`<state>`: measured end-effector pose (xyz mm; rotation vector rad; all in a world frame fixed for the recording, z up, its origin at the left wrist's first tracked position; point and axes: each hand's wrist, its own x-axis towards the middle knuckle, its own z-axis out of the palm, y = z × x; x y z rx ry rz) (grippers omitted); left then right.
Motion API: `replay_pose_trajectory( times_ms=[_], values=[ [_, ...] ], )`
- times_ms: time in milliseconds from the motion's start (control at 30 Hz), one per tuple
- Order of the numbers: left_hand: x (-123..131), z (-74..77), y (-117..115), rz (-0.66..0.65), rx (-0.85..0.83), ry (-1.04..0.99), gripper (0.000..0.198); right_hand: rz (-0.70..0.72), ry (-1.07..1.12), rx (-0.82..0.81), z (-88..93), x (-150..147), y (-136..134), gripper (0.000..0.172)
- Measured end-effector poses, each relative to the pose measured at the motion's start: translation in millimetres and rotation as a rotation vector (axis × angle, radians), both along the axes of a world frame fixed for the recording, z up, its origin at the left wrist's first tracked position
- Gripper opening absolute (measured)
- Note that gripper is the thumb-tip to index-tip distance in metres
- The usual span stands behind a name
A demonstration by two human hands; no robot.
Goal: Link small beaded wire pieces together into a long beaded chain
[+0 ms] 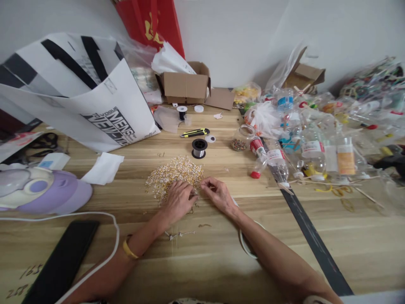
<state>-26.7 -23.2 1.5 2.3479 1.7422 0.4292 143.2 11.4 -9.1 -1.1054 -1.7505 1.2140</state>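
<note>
A heap of small gold and white beads [175, 174] lies on the wooden table [221, 261]. My left hand [179, 199] rests at the heap's near edge, fingers curled over small pieces. My right hand [218, 193] is beside it, thumb and fingers pinched on something tiny that I cannot make out. The two hands' fingertips nearly meet. A short finished bead strand [179, 233] lies on the table just behind the left hand, and a yellow band sits on my left wrist.
A spool of clear thread [199, 148], a yellow-black utility knife [194, 133] and a glass jar [242, 138] lie beyond the heap. A white printed bag [82, 93], cardboard box [185, 86], purple device [41, 190], black phone [61, 261], white cable, and plastic bottles [313, 147] surround.
</note>
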Motion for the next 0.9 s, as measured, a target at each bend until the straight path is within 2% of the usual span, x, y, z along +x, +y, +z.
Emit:
replay_pose_trajectory(
  times_ms=[100, 300, 667, 900],
  values=[
    [1, 1.2, 0, -0.016, -0.029, 0.026, 0.010, -0.002, -0.005, -0.010, 0.3, 0, 0, 0.017],
    [-3, 0.7, 4, -0.050, -0.100, -0.046, 0.012, 0.022, -0.027, 0.020, -2.3, 0, 0, 0.015],
    [-9, -1.9, 6, -0.073, -0.067, -0.081, 0.013, 0.002, 0.050, -0.013, -0.9, 1, 0, 0.018],
    [-14, 0.0, 11, -0.038, -0.125, -0.262, 0.009, -0.026, 0.121, -0.056, -2.5, 3, 2, 0.023]
  ],
)
